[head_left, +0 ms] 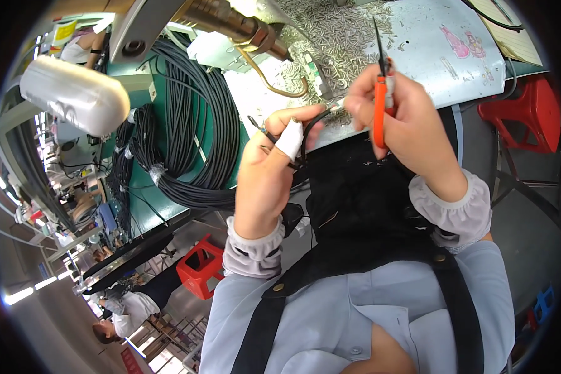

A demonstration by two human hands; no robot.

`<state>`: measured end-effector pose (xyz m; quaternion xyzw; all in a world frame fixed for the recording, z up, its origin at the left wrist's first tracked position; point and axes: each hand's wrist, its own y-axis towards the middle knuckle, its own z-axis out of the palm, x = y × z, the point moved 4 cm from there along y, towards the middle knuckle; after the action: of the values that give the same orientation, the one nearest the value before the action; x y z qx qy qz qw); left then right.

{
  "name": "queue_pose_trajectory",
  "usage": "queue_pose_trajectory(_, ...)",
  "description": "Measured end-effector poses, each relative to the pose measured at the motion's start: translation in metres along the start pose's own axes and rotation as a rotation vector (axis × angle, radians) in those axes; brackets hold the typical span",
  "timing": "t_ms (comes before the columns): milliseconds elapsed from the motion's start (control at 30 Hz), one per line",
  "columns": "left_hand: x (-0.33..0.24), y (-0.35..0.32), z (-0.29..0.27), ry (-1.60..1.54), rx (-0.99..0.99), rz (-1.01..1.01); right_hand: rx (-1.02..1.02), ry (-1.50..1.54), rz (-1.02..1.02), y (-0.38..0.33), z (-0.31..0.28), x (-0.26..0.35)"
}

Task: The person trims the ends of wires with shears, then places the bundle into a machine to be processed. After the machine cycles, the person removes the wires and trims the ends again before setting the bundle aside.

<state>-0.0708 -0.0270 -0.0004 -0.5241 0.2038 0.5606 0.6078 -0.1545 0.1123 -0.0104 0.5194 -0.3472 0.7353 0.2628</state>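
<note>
My left hand (260,177) is closed around a black cable (313,119), with white tape (290,140) wrapped on the thumb. The cable's pale stripped end (336,105) points toward my right hand (414,128), whose thumb and fingertips pinch close at that end. Held in the same right hand is a hand tool with orange handles (379,112) and a long, narrow dark tip pointing away from me. Scissors or slim pliers: I cannot tell which. Beyond both hands, many small metal terminals (349,43) lie in a heap on the metal worktop (427,75).
Large coils of black cable (215,124) lie on the green table (144,215) to the left. A machine's metal cylinder (237,26) overhangs the far side, near a white rounded lamp-like housing (75,96). Red stools (527,115) stand right and lower left. Another person (131,311) is at far left.
</note>
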Motion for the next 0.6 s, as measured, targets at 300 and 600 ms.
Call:
queue_pose_trajectory(300,0.017,-0.027,0.026,0.575,0.082,0.224,0.027,-0.658,-0.871,-0.024,0.022,0.019)
queue_pose_trajectory(600,-0.002,-0.042,0.031,1.292,-0.128,1.155,0.214,-0.059,0.165,-0.016,0.015,-0.002)
